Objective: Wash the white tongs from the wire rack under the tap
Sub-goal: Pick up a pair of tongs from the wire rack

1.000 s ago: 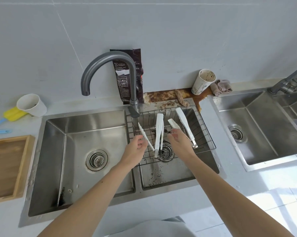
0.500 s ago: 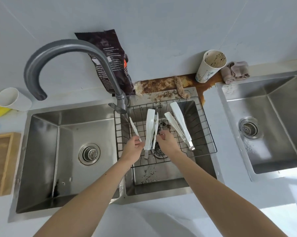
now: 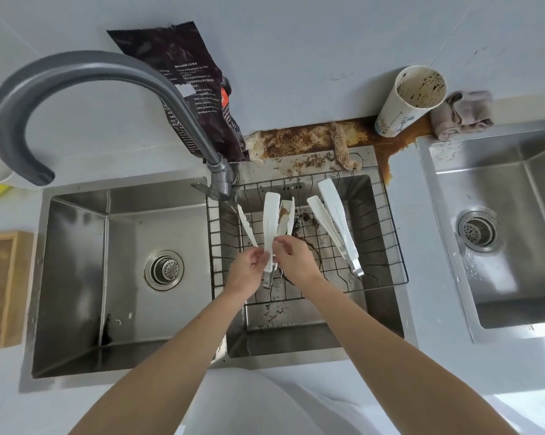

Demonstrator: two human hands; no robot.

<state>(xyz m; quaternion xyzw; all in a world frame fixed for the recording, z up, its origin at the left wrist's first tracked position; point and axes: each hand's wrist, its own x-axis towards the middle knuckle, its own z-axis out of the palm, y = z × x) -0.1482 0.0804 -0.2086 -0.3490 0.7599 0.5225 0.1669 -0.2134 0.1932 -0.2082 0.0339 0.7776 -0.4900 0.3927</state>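
Observation:
A wire rack [image 3: 393, 246] sits over the right basin of the double sink [image 3: 76, 277]. On it stands a pair of white tongs [image 3: 271, 221], one arm stained brown. My left hand [image 3: 246, 274] grips a thin white tong arm [image 3: 247, 226] and touches the pair's lower end. My right hand [image 3: 296, 262] pinches the same pair from the right. Another pair of white tongs [image 3: 335, 221] lies free on the rack's right side. The grey tap [image 3: 85, 65] arches left over the left basin, and I see no water running.
A dirty paper cup [image 3: 409, 102], a crumpled cloth [image 3: 462, 116] and a brown spill [image 3: 312, 136] lie behind the rack. A dark bag [image 3: 186, 80] leans on the wall. A wooden tray [image 3: 1, 287] is at the left, a second sink [image 3: 500, 230] at the right.
The view has come closer and tilted down over the sink. My right hand has shifted left from the right-hand tongs to the middle pair. My left hand keeps its hold.

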